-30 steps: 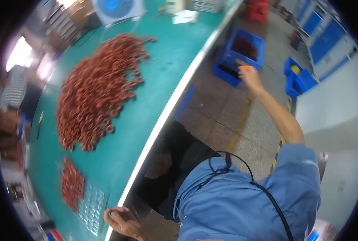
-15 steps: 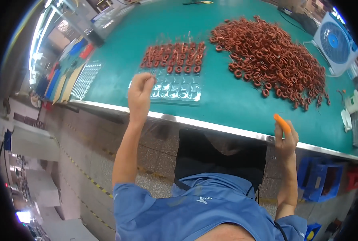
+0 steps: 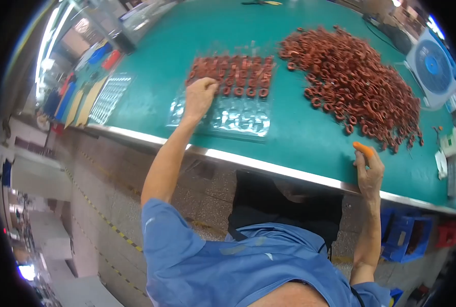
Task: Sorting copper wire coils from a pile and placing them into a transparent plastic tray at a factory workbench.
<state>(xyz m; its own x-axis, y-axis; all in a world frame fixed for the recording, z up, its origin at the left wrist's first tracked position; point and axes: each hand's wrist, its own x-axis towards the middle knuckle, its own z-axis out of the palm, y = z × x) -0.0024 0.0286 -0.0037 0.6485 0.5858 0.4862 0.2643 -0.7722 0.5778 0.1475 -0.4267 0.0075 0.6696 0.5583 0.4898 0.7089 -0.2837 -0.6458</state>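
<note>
Table (image 3: 299, 148): green top, pale metal front edge; bears the pile, both trays and the fan.

Pile (image 3: 350, 87): loose heap of rings, right of centre, thickest toward the back, with single pieces scattered along its near margin.

Blue bin (image 3: 391, 253): on the floor beneath the table's right end, open; a dark reddish mass inside, too small to identify.

Fan (image 3: 431, 64): pale and blue, at the right, just beyond the pile.

Main tray (image 3: 238, 120): transparent plastic with rows of round wells, left of the pile and apart from it. Rear rows filled with rings; front rows showing shiny bare plastic.

Second tray (image 3: 110, 100): transparent, many small wells, near the table's left end.

Left hand (image 3: 201, 97): over the main tray, where filled rows meet bare ones; fingers bent and drawn close together. Whether a ring is pinched there cannot be told.

Right hand (image 3: 370, 171): above the front edge, near the pile; half curled, thumb near the forefinger. Any hold cannot be told.

Finger cover (image 3: 363, 149): orange, on the right forefinger.

Rings (image 3: 251, 92): reddish brown, round, open-centred; those in the tray ordered in rows, with thin wire-like ends, blurred, at the rear.
</note>
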